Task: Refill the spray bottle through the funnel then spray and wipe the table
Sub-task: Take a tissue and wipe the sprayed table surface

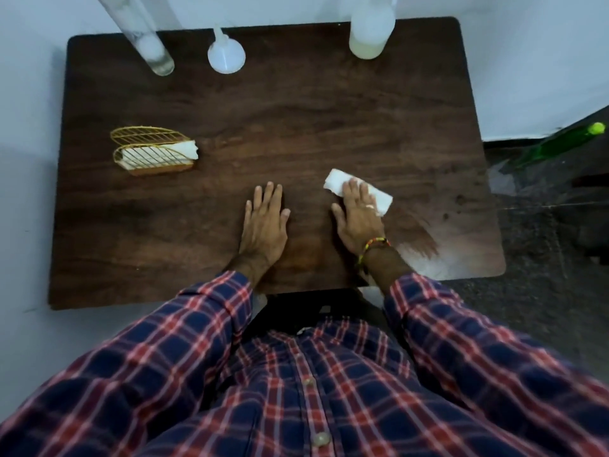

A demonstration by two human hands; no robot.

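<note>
My right hand lies flat with straight fingers on a folded white tissue, pressing it onto the dark wooden table at the front right. My left hand rests flat on the bare tabletop beside it, holding nothing. A white plastic funnel stands mouth-down at the back. Right of the funnel stands a translucent bottle with pale liquid in it; its top is cut off by the frame. A tall clear bottle stands at the back left. A wet streak shows at the front right.
A gold wire napkin holder with white tissues sits at the left of the table. A green bottle stands on the dark floor to the right. White walls border the table at the back and left.
</note>
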